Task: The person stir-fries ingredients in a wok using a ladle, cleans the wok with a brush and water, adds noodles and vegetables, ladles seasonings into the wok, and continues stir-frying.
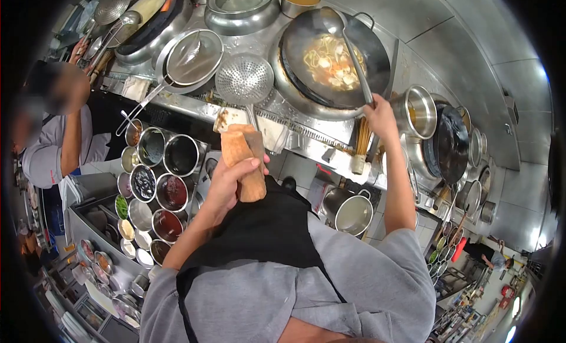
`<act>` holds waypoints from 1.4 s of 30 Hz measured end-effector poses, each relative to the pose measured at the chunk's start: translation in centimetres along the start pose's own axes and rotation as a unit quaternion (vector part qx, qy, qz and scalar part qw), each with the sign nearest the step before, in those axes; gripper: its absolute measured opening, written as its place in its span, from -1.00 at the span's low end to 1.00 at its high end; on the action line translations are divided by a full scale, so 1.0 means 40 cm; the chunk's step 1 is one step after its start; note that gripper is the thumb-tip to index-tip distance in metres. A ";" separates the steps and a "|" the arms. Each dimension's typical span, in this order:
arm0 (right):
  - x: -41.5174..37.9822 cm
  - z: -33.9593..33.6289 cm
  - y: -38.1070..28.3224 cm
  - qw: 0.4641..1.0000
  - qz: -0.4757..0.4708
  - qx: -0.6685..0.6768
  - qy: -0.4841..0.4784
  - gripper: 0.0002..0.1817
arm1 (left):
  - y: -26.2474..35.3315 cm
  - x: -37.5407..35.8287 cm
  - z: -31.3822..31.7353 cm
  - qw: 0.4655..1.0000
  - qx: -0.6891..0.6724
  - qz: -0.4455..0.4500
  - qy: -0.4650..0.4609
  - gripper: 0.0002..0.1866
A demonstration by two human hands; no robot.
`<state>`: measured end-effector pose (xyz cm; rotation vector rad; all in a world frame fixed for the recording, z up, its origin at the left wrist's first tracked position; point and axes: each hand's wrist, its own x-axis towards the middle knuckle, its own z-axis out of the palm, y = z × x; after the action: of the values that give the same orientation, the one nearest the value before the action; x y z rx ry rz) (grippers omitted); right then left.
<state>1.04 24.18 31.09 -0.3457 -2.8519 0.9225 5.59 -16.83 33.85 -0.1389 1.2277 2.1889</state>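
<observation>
Two hands busy at a wok station here. Left hand (pixel 227 181) is wrapped tight around a folded brown cloth (pixel 244 160) that pads the handle of the perforated skimmer (pixel 244 79); the skimmer's round head sits up at about 12 o'clock from that hand, resting on the steel counter edge (pixel 306 133). Right hand (pixel 379 116) is closed around the long handle of a ladle (pixel 330 20), with the bowl of the ladle up over the far rim of the big wok (pixel 336 63), at roughly 11 o'clock from the hand. The wok holds noodles in broth (pixel 331 61), with some orange and white bits mixed in, can't tell exactly what.

At 9 o'clock from the left hand there's a cluster of round seasoning tubs (pixel 154 181), dark sauces, powders, something green. Further up at 11 o'clock a fine mesh strainer (pixel 191 57) lies across the counter near another wok (pixel 154 21). A bamboo brush (pixel 361 145) hangs just below the right hand, and an empty steel pot (pixel 352 213) sits lower down near 6 o'clock from it. Off at far left another person in a grey shirt (pixel 50 148) stands beside the counter, an arm hanging near the tubs.
</observation>
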 end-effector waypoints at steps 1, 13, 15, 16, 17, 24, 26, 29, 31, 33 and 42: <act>-0.067 -0.010 0.008 0.998 0.054 -0.036 0.004 -0.56 | -0.023 0.000 0.013 1.000 0.010 0.002 0.001 -0.49; -0.448 0.073 0.159 0.993 0.034 0.049 -0.100 -0.72 | -0.291 -0.132 0.101 0.993 -0.054 -0.043 0.093 -0.62; -0.481 0.061 0.041 0.942 0.123 0.262 -0.167 -0.68 | -0.325 -0.172 0.094 0.990 -0.058 -0.019 0.124 -0.55; -0.489 0.058 0.005 0.906 0.148 0.343 -0.199 -0.66 | -0.338 -0.198 0.102 0.987 -0.059 -0.010 0.150 -0.55; -0.489 0.055 -0.030 0.855 0.162 0.427 -0.245 -0.66 | -0.349 -0.222 0.108 0.983 -0.058 -0.002 0.173 -0.56; -0.485 0.289 -0.174 0.809 0.072 0.370 -0.451 -0.65 | -0.400 -0.377 0.104 0.944 -0.106 0.107 0.293 -0.61; -0.482 0.373 -0.198 0.823 -0.009 0.314 -0.473 -0.63 | -0.397 -0.415 0.112 0.934 -0.094 0.126 0.320 -0.66; -0.490 0.539 -0.170 0.905 -0.194 0.169 -0.339 -0.66 | -0.390 -0.464 0.139 0.915 -0.102 0.152 0.359 -0.66; -0.509 0.571 -0.176 0.913 -0.272 0.126 -0.275 -0.68 | -0.395 -0.485 0.139 0.912 -0.092 0.155 0.368 -0.63; -0.512 0.549 -0.213 0.891 -0.153 0.187 -0.383 -0.71 | -0.399 -0.495 0.141 0.910 -0.095 0.167 0.368 -0.63; -0.509 0.449 -0.244 0.864 -0.119 0.207 -0.444 -0.73 | -0.406 -0.472 0.170 0.934 -0.110 0.171 0.292 -0.62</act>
<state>15.61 1.25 21.40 0.6383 -3.1316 1.9853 31.24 -13.98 32.76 -0.7686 1.3838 2.7011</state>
